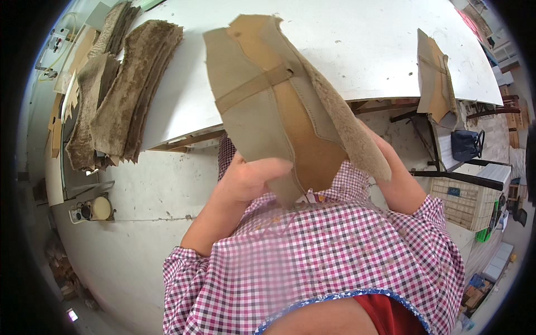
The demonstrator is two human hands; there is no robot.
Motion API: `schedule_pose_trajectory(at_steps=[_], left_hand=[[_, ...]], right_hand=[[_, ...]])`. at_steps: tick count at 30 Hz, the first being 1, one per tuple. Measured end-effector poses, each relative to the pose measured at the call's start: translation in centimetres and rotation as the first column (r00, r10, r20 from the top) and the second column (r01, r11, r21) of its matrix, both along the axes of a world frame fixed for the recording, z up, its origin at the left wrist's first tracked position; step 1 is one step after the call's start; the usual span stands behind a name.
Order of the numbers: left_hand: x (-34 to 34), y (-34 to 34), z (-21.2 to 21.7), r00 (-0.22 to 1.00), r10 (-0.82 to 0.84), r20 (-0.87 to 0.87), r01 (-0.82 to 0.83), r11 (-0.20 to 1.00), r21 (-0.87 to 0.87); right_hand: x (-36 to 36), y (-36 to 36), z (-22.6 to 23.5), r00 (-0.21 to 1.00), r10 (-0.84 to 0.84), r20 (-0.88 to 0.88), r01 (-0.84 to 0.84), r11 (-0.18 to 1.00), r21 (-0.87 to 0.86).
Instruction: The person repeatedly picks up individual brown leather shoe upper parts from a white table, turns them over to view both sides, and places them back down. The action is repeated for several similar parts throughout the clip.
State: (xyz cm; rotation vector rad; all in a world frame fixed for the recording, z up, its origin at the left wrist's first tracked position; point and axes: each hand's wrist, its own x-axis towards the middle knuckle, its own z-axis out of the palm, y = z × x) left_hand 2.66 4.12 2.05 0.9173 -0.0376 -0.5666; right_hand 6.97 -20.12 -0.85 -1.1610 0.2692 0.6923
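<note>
A sewn shearling piece (pixel 251 84) is held up in front of me, its far end over the white table. Its smooth side faces me: grey-tan panels, a brown strip down the middle, and a band crossing it. Along its right edge the brown fleece (pixel 349 123) folds into view. My left hand (pixel 251 176) is closed on the near left edge, thumb lying across the smooth side. My right hand (pixel 375 137) is behind the fleecy right edge; its fingers are hidden.
A white table (pixel 357 50) spans the far side. Stacked brown fleece pieces (pixel 142 84) hang over its edge at left. Another sewn piece (pixel 432 78) hangs over the right edge. Farther right are a dark bag (pixel 468 145) and a cream plastic crate (pixel 463 201).
</note>
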Motion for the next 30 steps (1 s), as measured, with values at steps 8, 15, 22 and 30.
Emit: schedule_pose_trajectory(at_steps=[8, 15, 22, 30], left_hand=[[-0.7, 1.0, 2.1, 0.984, 0.167, -0.064, -0.174, 0.978, -0.117], [-1.4, -0.3, 2.6, 0.992, 0.129, 0.008, -0.129, 0.992, 0.013], [-0.5, 0.6, 2.4, 0.886, 0.035, 0.462, -0.270, 0.849, 0.454], [0.2, -0.1, 2.9, 0.947, 0.321, -0.015, -0.321, 0.947, -0.005]], right_hand=[[3.0, -2.7, 3.7, 0.888, -0.061, 0.456, 0.101, 0.993, -0.064], [1.4, 3.7, 0.2, 0.701, -0.008, 0.713, 0.239, 0.945, -0.225], [3.7, 3.1, 0.4, 0.789, 0.188, 0.585, 0.139, 0.872, -0.468], [0.6, 0.9, 8.2, 0.172, 0.341, 0.924, 0.575, 0.728, -0.375]])
